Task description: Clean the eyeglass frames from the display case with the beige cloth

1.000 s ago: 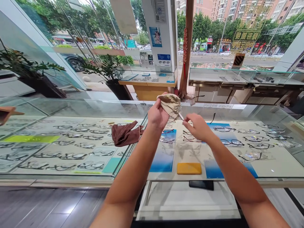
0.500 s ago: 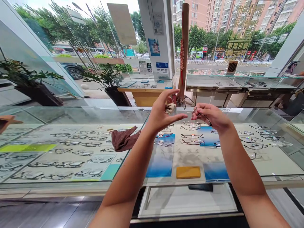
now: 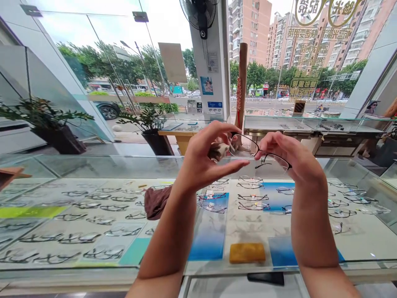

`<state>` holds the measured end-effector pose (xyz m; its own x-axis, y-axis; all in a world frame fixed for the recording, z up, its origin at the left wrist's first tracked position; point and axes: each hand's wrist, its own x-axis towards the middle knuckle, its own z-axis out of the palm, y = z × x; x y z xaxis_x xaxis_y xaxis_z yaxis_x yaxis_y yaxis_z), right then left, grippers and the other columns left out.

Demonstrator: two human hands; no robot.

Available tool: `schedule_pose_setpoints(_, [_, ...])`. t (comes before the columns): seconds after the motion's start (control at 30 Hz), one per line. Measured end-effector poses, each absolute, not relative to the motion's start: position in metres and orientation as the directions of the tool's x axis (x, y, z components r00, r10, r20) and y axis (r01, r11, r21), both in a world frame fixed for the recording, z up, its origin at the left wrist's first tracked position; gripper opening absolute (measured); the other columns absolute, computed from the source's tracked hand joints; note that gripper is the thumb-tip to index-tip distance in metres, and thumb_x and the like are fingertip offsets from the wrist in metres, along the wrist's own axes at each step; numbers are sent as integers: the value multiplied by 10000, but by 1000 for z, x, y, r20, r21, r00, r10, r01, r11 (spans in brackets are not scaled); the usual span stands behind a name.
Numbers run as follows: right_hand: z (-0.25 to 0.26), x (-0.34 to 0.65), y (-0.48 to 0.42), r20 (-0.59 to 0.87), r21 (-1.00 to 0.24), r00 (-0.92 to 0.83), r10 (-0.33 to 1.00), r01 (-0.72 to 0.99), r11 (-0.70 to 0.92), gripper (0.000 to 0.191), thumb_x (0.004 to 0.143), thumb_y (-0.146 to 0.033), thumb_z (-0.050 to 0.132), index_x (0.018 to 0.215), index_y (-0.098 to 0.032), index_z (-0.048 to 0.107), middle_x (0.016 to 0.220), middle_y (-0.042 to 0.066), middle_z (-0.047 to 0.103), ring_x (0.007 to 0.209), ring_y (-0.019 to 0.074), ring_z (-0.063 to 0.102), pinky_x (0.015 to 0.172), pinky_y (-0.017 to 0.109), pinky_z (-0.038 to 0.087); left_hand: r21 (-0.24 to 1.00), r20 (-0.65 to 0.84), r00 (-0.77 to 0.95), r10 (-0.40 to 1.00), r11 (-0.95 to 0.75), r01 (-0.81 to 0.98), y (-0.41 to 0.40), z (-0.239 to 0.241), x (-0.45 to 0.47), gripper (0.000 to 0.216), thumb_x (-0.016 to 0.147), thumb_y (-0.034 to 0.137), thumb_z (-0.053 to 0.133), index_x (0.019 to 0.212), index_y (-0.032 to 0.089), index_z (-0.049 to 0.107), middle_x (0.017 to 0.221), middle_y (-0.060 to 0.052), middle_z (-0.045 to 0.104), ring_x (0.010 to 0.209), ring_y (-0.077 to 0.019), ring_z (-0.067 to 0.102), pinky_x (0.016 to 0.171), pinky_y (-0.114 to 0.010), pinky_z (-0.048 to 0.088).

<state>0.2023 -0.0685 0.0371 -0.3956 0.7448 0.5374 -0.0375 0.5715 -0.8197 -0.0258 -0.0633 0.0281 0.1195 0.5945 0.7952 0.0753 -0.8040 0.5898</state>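
My right hand [image 3: 287, 155] pinches thin dark-rimmed eyeglasses [image 3: 245, 138] near the bridge, holding them above the glass counter. One clear lens faces my left hand; the other hangs below my right fingers. My left hand [image 3: 206, 155] is at the left end of the frame, its index fingertip close to the upper rim. Its thumb stretches out below the lens, apart from the index finger. Something cream and brown [image 3: 218, 151] shows between these fingers; I cannot tell whether it is in the hand or behind it.
Rows of eyeglasses [image 3: 253, 197] lie inside the glass display counter [image 3: 102, 165]. A brown cloth [image 3: 157, 202] lies on its top beyond my left forearm. A yellow-brown case [image 3: 247, 253] and a black object [image 3: 266, 278] are near the front edge. A wooden post [image 3: 242, 82] stands behind.
The eyeglasses have turned, so both lenses now show more. My left hand has come closer to their left end, and my right wrist is bent more. The view has tilted upward.
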Motion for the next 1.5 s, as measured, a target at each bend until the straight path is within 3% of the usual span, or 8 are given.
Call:
schedule_pose_setpoints(0.1, [32, 207, -72, 694, -708, -197, 692, -14, 706, 506, 906, -747, 581, 966, -262, 713, 956, 44, 706, 930, 211, 707, 914, 392, 599, 473, 877, 18, 481, -869, 147, -64, 22, -27, 560, 575, 271, 1004, 1077, 260, 755, 965, -12, 673, 854, -178, 587, 731, -292, 457])
schedule_pose_setpoints(0.2, [27, 209, -73, 822, -555, -119, 557, 49, 830, 500, 835, -706, 720, 1137, -307, 705, 1092, 28, 692, 959, 202, 690, 960, 397, 587, 423, 906, -94, 413, -890, 172, -61, 20, -28, 501, 668, 321, 962, 1107, 285, 724, 944, 3, 658, 824, -161, 585, 693, -288, 442])
schedule_pose_setpoints(0.4, [22, 201, -72, 903, -400, -37, 427, 287, 870, 436, 849, -524, 801, 1213, -320, 674, 1224, 33, 681, 952, 205, 662, 985, 444, 562, 485, 873, -157, 462, -853, 190, -59, 21, -23, 492, 677, 399, 963, 1068, 290, 687, 885, 18, 613, 783, -140, 566, 636, -252, 427])
schedule_pose_setpoints(0.67, [23, 201, -66, 910, -374, -43, 413, 349, 859, 412, 826, -494, 839, 1159, -304, 690, 1076, 11, 673, 879, 177, 631, 941, 408, 558, 542, 840, -158, 520, -821, 180, -56, 21, -22, 484, 674, 402, 964, 1054, 269, 695, 898, 12, 614, 795, -141, 579, 665, -253, 450])
schedule_pose_setpoints(1.03, [24, 202, -60, 913, -388, 25, 407, 358, 849, 412, 840, -452, 828, 1172, -291, 644, 1096, 20, 680, 953, 182, 664, 940, 386, 573, 566, 821, -161, 548, -819, 93, -48, 17, -18, 480, 724, 394, 934, 1103, 259, 671, 971, -10, 642, 859, -152, 613, 723, -265, 484])
schedule_pose_setpoints(1.5, [23, 205, -60, 874, -466, 37, 484, 343, 815, 395, 844, -394, 822, 1180, -293, 641, 1162, 31, 705, 1085, 199, 680, 1027, 397, 547, 538, 836, -210, 507, -832, 135, -50, 15, -16, 478, 753, 423, 917, 1120, 263, 655, 991, -11, 632, 906, -162, 626, 740, -262, 476])
